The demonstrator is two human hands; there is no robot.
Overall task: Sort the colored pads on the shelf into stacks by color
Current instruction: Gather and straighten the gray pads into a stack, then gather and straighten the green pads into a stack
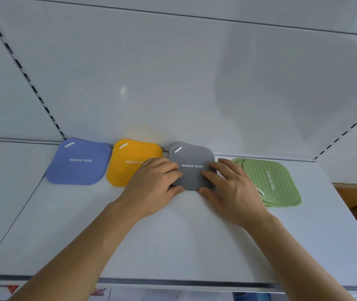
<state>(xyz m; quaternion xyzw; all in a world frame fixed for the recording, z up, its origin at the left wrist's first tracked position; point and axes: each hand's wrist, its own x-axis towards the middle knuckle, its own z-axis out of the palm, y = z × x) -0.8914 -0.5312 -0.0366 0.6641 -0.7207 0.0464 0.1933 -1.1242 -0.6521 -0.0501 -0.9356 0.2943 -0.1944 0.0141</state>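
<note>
Both hands, left (pixel 155 183) and right (pixel 231 187), are pressed flat, fingers spread, gripping the grey stack (pixel 191 158) at its edges. Its pad count is hidden. Four stacks are counted on the shelf (pixel 173 235).

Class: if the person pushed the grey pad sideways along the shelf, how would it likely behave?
The grey pad looks thin and lies flat, so it probably slides without tipping or rolling. Its soft, rounded look suggests it may flex if lifted by one edge.
</note>
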